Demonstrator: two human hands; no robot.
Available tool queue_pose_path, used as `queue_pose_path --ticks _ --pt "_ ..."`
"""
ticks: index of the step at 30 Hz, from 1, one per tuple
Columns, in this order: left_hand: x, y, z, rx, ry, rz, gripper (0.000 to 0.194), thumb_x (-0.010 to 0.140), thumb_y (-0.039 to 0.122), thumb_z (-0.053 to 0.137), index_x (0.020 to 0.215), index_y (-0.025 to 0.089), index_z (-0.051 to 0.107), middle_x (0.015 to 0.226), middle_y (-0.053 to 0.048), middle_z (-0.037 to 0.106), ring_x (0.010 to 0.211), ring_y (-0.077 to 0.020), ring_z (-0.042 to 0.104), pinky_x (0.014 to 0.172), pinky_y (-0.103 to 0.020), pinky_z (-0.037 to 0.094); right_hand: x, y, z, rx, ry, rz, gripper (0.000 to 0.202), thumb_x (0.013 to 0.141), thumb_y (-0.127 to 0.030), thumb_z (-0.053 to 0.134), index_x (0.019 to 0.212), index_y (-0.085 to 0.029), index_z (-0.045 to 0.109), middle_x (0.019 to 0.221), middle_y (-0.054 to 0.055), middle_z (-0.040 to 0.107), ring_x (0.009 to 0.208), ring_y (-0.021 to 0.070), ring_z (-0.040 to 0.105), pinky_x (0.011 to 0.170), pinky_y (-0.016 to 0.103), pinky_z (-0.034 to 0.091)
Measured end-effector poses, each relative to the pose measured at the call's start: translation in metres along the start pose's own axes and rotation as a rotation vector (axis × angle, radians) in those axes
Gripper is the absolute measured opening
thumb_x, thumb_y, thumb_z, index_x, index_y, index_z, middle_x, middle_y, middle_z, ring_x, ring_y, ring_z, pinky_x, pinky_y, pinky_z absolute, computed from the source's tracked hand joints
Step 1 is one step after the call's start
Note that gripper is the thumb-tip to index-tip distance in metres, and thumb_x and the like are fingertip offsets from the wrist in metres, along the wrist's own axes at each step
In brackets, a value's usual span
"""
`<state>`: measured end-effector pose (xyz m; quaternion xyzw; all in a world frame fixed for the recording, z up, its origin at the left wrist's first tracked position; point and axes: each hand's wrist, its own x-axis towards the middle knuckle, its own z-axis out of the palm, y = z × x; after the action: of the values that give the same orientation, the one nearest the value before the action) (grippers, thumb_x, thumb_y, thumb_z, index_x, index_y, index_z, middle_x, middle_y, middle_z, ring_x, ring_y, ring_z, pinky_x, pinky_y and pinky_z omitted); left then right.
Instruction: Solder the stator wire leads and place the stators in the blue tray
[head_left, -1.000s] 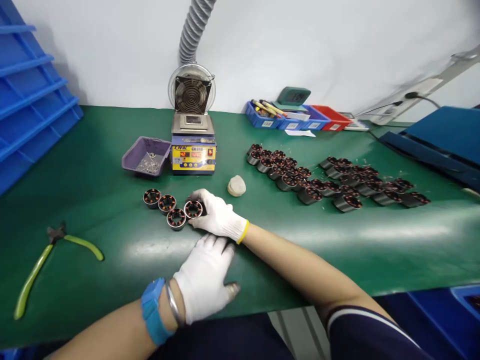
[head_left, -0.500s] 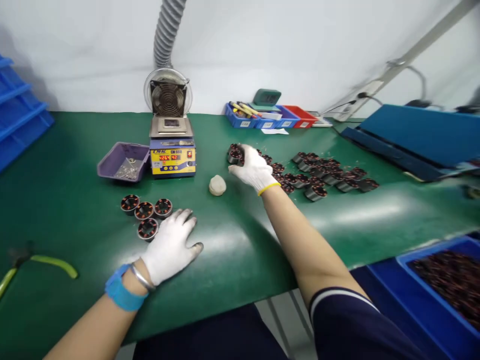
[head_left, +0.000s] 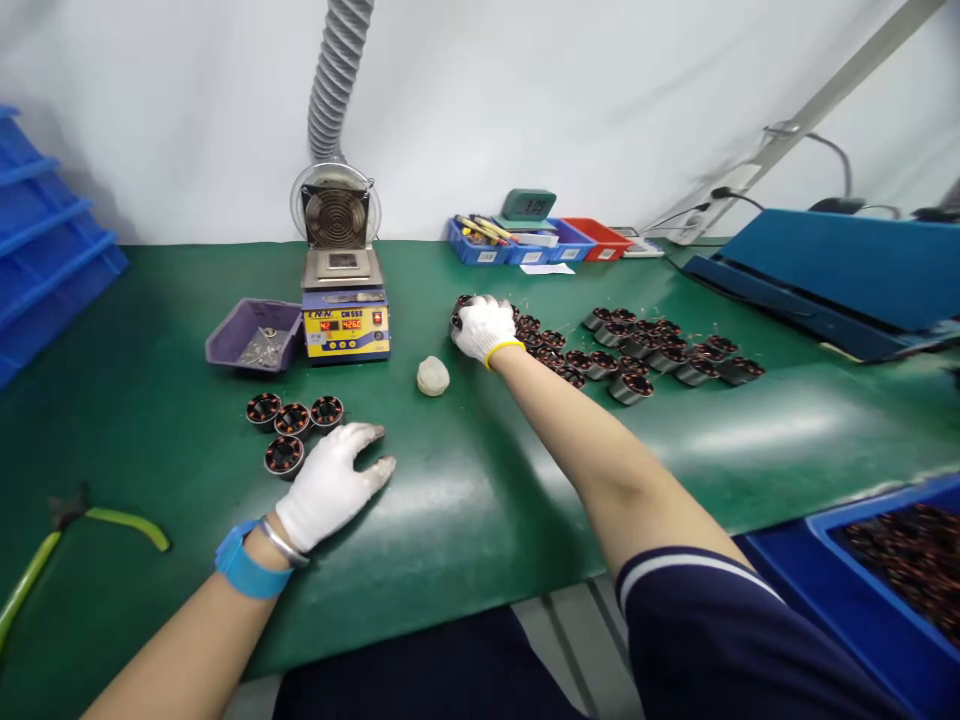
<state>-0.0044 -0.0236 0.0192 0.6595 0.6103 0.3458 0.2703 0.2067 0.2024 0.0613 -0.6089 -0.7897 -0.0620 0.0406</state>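
My left hand (head_left: 334, 485), in a white glove, rests low over the table with thumb and fingers apart and nothing between them. Beside its wrist side, several ring-shaped motor stators (head_left: 285, 456) with copper windings lie in a small cluster. My right hand (head_left: 484, 328), gloved too, curls its fingers down around a motor stator (head_left: 456, 318) at the left end of a larger group. Most of that stator is hidden under the glove. More stators (head_left: 631, 386) spread to the right. A whitish round lump (head_left: 433, 376) sits between my hands.
A yellow-fronted solder pot (head_left: 346, 335) with a fume fan stands at the back, next to a purple tray (head_left: 225, 340) of metal bits. Green-handled cutters (head_left: 75, 510) lie at left. Small bins (head_left: 480, 250) line the wall. A blue crate (head_left: 832, 545) of parts stands lower right.
My right hand has shifted slightly left and closed more over the stator. My left hand's fingers have drawn closer together, with the thumb still apart. The view has moved a little.
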Motion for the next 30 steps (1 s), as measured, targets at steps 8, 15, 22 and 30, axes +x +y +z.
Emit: queue_pose_path --ticks 8,15,22,30 --pt "-0.013 0.024 0.011 -1.229 -0.236 -0.626 0.056 0.087 0.071 0.054 0.103 0.018 0.060 0.076 -0.005 0.070 0.045 -0.0139 0.057 0.038 -0.023 0.033 -0.139 -0.045 -0.023 0.852 -0.020 -0.671 0.014 0.081 -0.031 0.074 0.091 -0.022 0.068 0.131 0.007 0.068 0.129 0.0267 0.059 0.110 0.045 0.048" --pt "-0.017 0.035 0.009 -1.366 -0.029 -0.704 0.043 0.093 0.057 0.050 0.082 0.018 0.065 0.059 -0.001 0.061 0.039 -0.0104 0.041 0.039 -0.023 0.032 -0.176 -0.063 -0.010 1.142 0.106 -0.474 0.058 0.070 -0.041 0.088 0.118 -0.022 0.065 0.129 0.013 0.067 0.129 0.0298 0.060 0.110 0.046 0.049" --pt "-0.015 0.040 0.002 -1.401 -0.042 -0.644 0.047 0.096 0.051 0.044 0.085 0.013 0.069 0.058 -0.004 0.061 0.035 -0.0072 0.032 0.038 -0.021 0.026 -0.181 -0.061 -0.008 1.283 0.164 -0.436 0.007 0.090 -0.027 0.065 0.085 -0.024 0.068 0.089 0.003 0.075 0.108 0.0240 0.071 0.111 0.047 0.047" --pt "-0.019 0.035 -0.004 -1.492 0.280 -0.524 0.032 0.077 0.025 0.052 0.046 0.020 0.044 0.058 -0.002 0.050 0.059 -0.0138 0.055 0.055 -0.025 0.048 -0.170 -0.059 -0.060 1.058 0.230 -0.691 0.011 0.090 -0.022 0.060 0.079 -0.025 0.059 0.084 0.003 0.071 0.108 0.0241 0.070 0.116 0.052 0.042"
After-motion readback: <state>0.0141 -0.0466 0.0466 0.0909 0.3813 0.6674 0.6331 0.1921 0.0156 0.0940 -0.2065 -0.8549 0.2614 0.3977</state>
